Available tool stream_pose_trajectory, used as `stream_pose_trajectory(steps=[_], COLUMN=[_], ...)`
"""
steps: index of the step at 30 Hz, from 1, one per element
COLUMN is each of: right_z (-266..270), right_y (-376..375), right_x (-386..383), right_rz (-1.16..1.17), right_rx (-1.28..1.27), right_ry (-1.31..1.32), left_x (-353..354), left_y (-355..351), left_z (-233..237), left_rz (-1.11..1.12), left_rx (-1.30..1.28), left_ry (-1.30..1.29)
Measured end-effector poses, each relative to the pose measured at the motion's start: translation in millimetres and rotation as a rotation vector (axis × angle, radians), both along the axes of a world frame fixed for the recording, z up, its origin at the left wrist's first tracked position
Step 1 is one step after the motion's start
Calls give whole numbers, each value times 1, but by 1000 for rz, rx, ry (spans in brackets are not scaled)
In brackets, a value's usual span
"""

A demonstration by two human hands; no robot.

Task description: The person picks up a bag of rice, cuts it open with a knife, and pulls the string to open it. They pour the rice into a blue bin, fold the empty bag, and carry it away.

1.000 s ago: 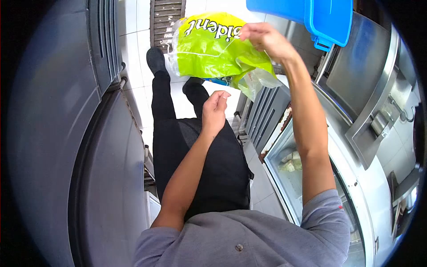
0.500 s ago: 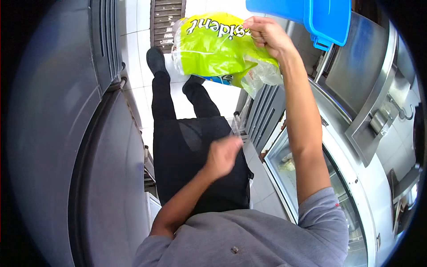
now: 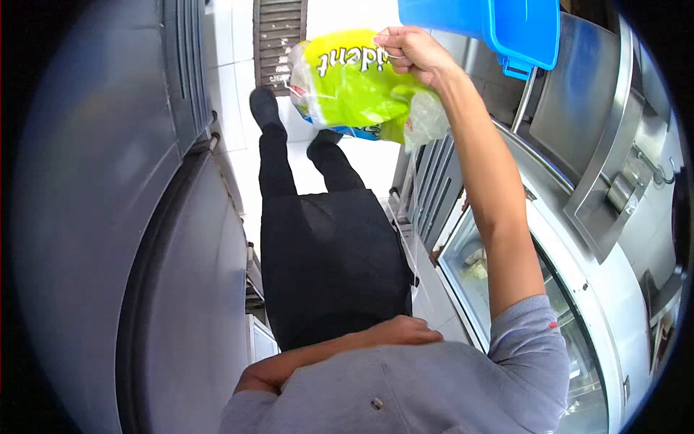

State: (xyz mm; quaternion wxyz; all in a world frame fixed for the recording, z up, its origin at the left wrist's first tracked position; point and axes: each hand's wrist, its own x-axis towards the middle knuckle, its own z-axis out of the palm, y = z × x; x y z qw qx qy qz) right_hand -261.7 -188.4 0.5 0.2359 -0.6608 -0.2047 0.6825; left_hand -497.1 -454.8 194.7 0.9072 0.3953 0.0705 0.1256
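A bright green plastic bag (image 3: 354,87) with white lettering hangs in front of me, above the floor. My right hand (image 3: 416,54) pinches its upper edge. Crumpled clear plastic (image 3: 425,121) hangs at the bag's right side, below that hand. Thin clear strands (image 3: 414,217) run from there down towards my waist. Close against my belly is my left hand (image 3: 410,330), its fingers curled closed. What lies inside those fingers is hidden.
Beyond the bag is a blue bin (image 3: 526,32). A metal floor grate (image 3: 280,40) lies ahead. Grey metal cabinets (image 3: 94,181) line the left. On the right are a glass-topped chest (image 3: 470,267) and a steel counter (image 3: 578,79). Both my feet are on white tiles.
My left hand has moved down from above my lap to my belly, and long clear strands now stretch below the bag. My right hand has shifted slightly left, still holding the bag.
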Motion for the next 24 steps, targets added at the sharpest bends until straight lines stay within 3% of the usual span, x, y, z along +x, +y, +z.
stream_pose_trajectory(steps=[3,5,7,8,9,11,13,14,15,18,20,22,23,24], right_z=[23,59,76,78,82,85,83,113,146,174,182,170,159,158], right_y=[27,34,37,36,36,42,48,51,43,11,-8,-34,-42,-45], right_x=[17,38,38,35,31,30,43,26,15,1,-3,-22,-32,-34], right_rz=[-364,-496,-475,-478,-479,-497,-470,-449,-396,-257,-222,-154,-71,0], right_rx=[309,400,448,398,345,343,437,458,437,512,497,465,481,341], right_ry=[483,496,403,430,458,441,571,400,294,142,56,-55,-132,-35], left_x=[15,23,30,32,43,72,88,97,100,90,80,74,72,70], left_y=[27,17,13,13,5,-10,13,25,35,72,101,130,154,177], left_z=[-4,-16,-28,-24,-8,39,63,75,87,122,145,195,226,246], left_rz=[-169,-277,-168,-120,-130,54,-13,-70,-78,-64,57,5,5,2], left_rx=[213,309,326,332,346,205,319,406,422,628,643,562,668,772], left_ry=[14,38,273,192,190,-367,-482,-598,-602,-458,-494,-499,-481,-461])
